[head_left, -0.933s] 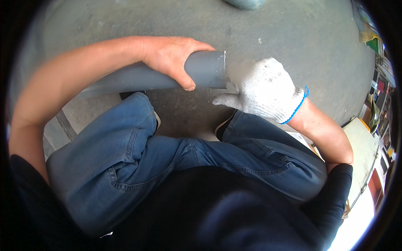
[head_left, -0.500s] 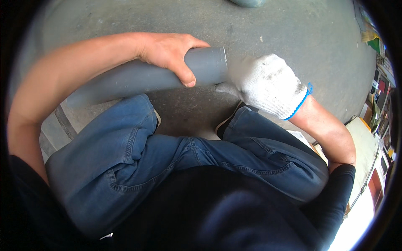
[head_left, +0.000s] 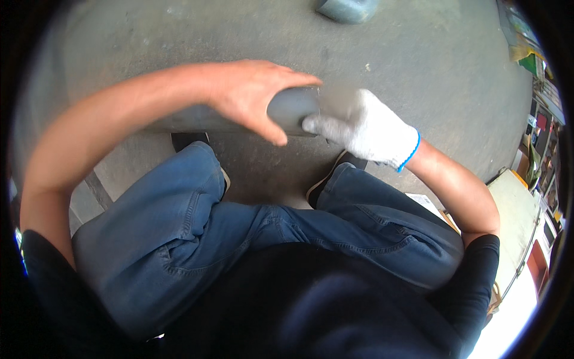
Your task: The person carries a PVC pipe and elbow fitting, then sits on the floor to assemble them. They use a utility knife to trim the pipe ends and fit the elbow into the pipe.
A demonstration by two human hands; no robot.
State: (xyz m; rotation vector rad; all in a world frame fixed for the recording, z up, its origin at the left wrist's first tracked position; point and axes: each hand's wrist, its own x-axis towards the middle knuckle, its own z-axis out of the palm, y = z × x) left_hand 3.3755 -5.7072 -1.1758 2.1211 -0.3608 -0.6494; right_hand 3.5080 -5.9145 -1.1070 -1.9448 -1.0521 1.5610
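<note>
A grey pipe lies crosswise in front of my knees, its left part mostly hidden under my forearm. My left hand, bare, reaches over the pipe near its right end. Its thumb comes down past the near side and its forefinger stretches along the far side. My right hand wears a white knitted glove with a blue cuff edge. The gloved thumb overlaps the pipe's right end. The other gloved fingers are smeared by motion beyond that end, so their grip is not clear.
Concrete floor spreads around the pipe. A grey-blue rounded object is cut off by the top edge. My jeans-clad legs and dark shoes are close below the pipe. At the right are a pale panel and cluttered shelves.
The pipe has shifted lower and looks smaller, with more of it hidden by my left forearm. My left hand has moved slightly down and right, its thumb and forefinger straighter. My gloved hand has also shifted.
</note>
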